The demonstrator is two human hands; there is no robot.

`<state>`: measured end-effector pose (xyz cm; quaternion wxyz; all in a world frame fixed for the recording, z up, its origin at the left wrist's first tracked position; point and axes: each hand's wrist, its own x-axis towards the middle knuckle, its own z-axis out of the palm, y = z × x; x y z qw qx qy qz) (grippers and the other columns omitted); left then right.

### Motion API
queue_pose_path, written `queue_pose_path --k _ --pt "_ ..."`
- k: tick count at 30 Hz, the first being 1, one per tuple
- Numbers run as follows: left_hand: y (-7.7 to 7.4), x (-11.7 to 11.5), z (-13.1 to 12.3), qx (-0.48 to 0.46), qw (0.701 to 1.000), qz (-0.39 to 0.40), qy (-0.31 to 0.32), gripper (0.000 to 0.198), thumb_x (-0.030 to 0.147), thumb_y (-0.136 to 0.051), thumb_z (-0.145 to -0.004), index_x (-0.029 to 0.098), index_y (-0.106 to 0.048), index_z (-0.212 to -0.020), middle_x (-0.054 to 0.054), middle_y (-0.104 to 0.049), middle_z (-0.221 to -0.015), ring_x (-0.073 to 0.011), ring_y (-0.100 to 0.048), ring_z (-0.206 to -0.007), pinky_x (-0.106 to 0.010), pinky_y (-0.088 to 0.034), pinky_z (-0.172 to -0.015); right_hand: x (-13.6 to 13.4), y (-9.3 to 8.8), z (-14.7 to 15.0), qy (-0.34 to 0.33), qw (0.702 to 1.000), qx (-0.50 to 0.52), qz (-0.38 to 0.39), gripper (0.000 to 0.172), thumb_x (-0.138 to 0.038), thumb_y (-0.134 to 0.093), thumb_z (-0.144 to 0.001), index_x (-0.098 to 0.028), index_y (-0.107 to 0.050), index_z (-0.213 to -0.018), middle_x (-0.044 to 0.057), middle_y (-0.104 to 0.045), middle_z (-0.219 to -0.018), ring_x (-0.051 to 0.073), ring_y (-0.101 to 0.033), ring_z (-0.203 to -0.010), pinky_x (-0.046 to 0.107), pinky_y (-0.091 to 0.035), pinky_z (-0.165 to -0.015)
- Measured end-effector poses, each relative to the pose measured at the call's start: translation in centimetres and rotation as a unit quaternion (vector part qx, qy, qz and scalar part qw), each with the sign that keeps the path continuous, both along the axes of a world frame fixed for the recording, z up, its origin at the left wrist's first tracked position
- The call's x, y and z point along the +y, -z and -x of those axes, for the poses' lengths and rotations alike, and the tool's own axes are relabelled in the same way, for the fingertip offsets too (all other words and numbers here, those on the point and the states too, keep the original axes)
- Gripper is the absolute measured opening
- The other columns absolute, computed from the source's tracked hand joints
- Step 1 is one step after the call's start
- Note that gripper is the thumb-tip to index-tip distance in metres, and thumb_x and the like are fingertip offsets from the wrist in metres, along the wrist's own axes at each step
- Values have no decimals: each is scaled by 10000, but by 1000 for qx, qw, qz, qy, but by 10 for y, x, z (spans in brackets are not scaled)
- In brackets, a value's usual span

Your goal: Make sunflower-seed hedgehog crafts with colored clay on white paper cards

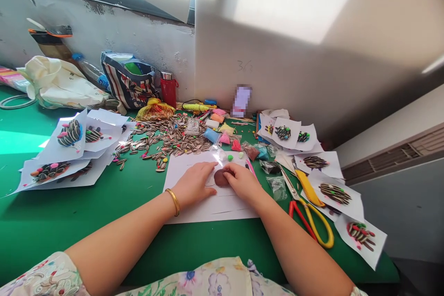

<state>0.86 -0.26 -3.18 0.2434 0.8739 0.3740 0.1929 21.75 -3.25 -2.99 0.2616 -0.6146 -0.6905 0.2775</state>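
green desk (69, 222) packed from end to end: striped canvas bag (128, 83) and red flask (169, 89) up along the wall, a big loose heap of striped sunflower seeds (166, 136) across the far middle, and at the left edge a stack of paper sheets (48, 173) already done, each one carrying a seed-striped brown shape dotted with coloured clay! matching spread of finished sheets (335, 194) down the right edge, right beside red-and-yellow scissors (312, 226) and a yellow craft knife (308, 187). and front and centre, near the desk's close edge, one white sheet (222, 208) far less advanced: no seeds on it yet, only a brown clay disc (220, 178) at its middle, between the two hands, with small clay balls (230, 157) just beyond, so seed stripes and coloured dots left to go. left hand (192, 185), gold bangle at the wrist, flat on the paper, fingers (208, 167) together; right hand (244, 182) over the disc, fingers (231, 172) close together, tips down on the clay, no clamp showing
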Motion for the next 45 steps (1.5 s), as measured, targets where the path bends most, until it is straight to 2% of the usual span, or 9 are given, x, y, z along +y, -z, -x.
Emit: queue_pose_path --k 5,8,14,21,28,34,38,42,45 --pt "-8 -2 1 12 999 -32 33 535 222 -751 -735 257 -575 -1240 -82 -608 -1216 -290 -566 -1125 -434 -462 -974 0 0 1 -5 1000 -9 -8 175 -269 -531 -908 -267 -679 -1001 21 -732 -974 210 -651 -878 308 -459 -754" --pt "-13 -4 1 50 995 -61 56 424 185 -725 -767 273 -622 -1168 -87 -570 -1237 -275 -575 -1079 -417 -480 -928 1 0 0 -13 1000 -12 -7 191 -280 -501 -929 -262 -685 -976 27 -733 -947 210 -648 -861 306 -457 -745" --pt "-14 -9 1 119 983 -113 84 463 178 -660 -845 349 -599 -1271 -104 -477 -1387 -320 -523 -1201 -493 -439 -985 5 3 -6 -26 1000 -2 -5 268 -230 -449 -939 -264 -678 -1074 46 -730 -1020 231 -646 -940 341 -464 -825" --pt "-12 -12 0 136 978 -137 84 423 217 -617 -882 313 -575 -1292 -101 -492 -1394 -323 -491 -1241 -494 -431 -999 7 9 -15 -29 999 28 -8 307 -226 -445 -934 -252 -678 -1131 54 -711 -1133 229 -637 -1036 368 -467 -930" --pt "-13 -12 0 151 973 -150 91 410 252 -579 -921 328 -542 -1322 -62 -497 -1420 -287 -485 -1239 -463 -417 -994 6 3 -21 -18 999 16 27 338 -209 -406 -925 -235 -671 -1132 38 -718 -1048 194 -649 -931 332 -498 -829" --pt "-11 -11 0 165 967 -164 105 429 280 -517 -962 335 -480 -1386 -31 -516 -1442 -263 -476 -1233 -428 -404 -958 3 -4 -23 -6 1000 -19 23 321 -186 -427 -915 -232 -683 -1104 39 -733 -1015 192 -653 -932 314 -494 -824" --pt "-8 -11 0 172 964 -176 104 417 301 -462 -988 334 -465 -1404 -17 -504 -1466 -261 -463 -1239 -422 -388 -947 0 -12 -25 -2 998 -67 20 331 -194 -429 -935 -217 -669 -1162 60 -722 -1099 200 -651 -984 318 -488 -859" --pt "-6 -11 1 178 962 -180 103 404 309 -441 -997 325 -474 -1399 -2 -498 -1476 -259 -451 -1246 -419 -378 -946 -4 -19 -28 -10 991 -129 -14 368 -189 -419 -955 -199 -627 -1258 88 -680 -1211 216 -617 -1091 338 -468 -930" --pt "-7 -10 1 180 961 -181 104 400 314 -430 -1001 325 -473 -1399 10 -499 -1478 -259 -452 -1242 -422 -376 -945 -11 -22 -31 -27 986 -159 -44 399 -167 -417 -958 -199 -597 -1312 95 -673 -1185 218 -591 -1112 343 -454 -960"
